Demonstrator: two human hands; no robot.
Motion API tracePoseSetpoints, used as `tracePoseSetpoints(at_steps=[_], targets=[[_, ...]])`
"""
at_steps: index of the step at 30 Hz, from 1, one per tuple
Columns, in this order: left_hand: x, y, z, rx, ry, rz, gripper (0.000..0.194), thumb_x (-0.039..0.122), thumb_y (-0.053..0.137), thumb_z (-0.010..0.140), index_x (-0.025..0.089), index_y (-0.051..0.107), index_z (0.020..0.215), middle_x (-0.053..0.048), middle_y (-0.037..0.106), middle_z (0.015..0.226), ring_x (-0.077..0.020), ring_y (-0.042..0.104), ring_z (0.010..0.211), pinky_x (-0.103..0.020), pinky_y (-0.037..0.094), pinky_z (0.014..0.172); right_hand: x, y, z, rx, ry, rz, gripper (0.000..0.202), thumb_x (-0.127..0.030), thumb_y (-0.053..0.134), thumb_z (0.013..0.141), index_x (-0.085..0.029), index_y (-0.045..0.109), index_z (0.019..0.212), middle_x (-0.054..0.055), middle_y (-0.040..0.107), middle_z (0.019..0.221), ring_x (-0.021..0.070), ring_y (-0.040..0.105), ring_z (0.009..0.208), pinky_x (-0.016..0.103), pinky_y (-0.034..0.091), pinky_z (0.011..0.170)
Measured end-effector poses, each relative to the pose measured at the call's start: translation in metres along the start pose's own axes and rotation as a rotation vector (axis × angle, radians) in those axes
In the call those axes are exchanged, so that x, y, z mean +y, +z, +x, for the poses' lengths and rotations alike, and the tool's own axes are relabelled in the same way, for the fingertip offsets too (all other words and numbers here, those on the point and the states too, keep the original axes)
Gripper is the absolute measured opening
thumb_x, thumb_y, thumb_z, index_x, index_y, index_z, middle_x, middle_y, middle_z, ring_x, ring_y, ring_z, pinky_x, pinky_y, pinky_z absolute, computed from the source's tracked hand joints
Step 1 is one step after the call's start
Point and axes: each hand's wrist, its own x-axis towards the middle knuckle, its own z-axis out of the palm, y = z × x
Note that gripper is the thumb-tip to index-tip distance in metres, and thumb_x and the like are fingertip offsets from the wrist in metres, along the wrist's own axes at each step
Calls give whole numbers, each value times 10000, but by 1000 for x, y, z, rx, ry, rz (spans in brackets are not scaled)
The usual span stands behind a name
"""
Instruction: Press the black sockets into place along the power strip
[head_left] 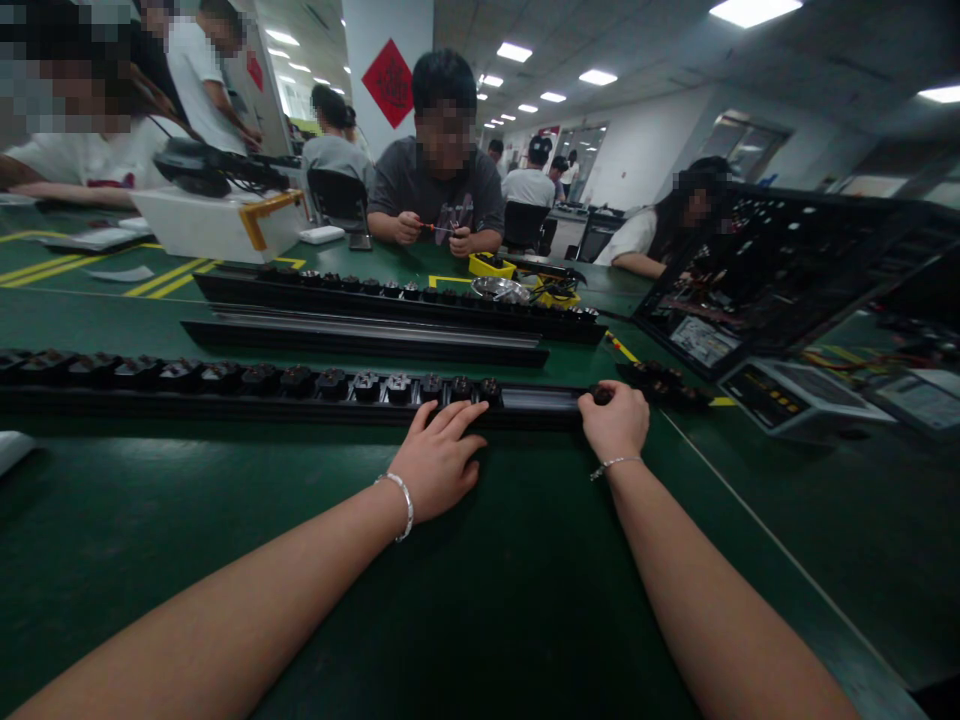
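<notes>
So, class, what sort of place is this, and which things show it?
Probably an electronics assembly workshop: a black rail lined with socket-like modules lies on a green workbench, and a co-worker opposite holds what looks like a screwdriver.

Toward four o'clock, the right hand (619, 425) covers most of the small dark part (601, 394) in its fingers, so we cannot make out its shape. At nine o'clock, the long black rail (225, 402) runs off the edge and we lose its end; just below, we get only a piece of a white object (11, 450). Between two and three o'clock, the edge cuts the black case (787, 260), whose inside we find too dark to sort out. At eleven, we cannot read the red sign (390, 83).
</notes>
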Motion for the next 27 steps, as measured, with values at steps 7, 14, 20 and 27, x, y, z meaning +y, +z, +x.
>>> tracePoseSetpoints(at_steps=[7, 14, 20, 27], targets=[[0, 0, 0, 1, -3, -6, 256, 295, 500, 803, 278, 613, 1032, -13, 376, 1425, -246, 322, 1296, -528, 182, 1068, 2, -2, 2, -13, 25, -6, 388, -345, 519, 661, -148, 630, 976, 116, 550, 921, 253, 495, 881, 394, 382, 840], [0, 0, 0, 8, -1, -3, 249, 295, 511, 796, 280, 615, 1022, -17, 379, 1423, -239, 326, 1293, -522, 201, 1059, 6, 0, 4, 8, 28, 34, 381, -333, 523, 655, -147, 625, 972, 114, 545, 910, 247, 494, 886, 392, 389, 843], [0, -1, -1, 2, -5, -4, 253, 290, 505, 797, 279, 618, 1023, -14, 379, 1423, -247, 327, 1293, -523, 191, 1065, 11, -1, 7, 0, 54, 44, 374, -340, 526, 663, -154, 617, 974, 111, 531, 923, 249, 486, 923, 394, 390, 858], [0, -1, -1, 3, -5, -7, 256, 294, 506, 797, 277, 619, 1026, -14, 384, 1419, -249, 331, 1289, -519, 189, 1067, 14, 0, 9, 5, 69, 43, 391, -340, 528, 659, -150, 620, 988, 109, 535, 931, 248, 491, 927, 384, 397, 852]])
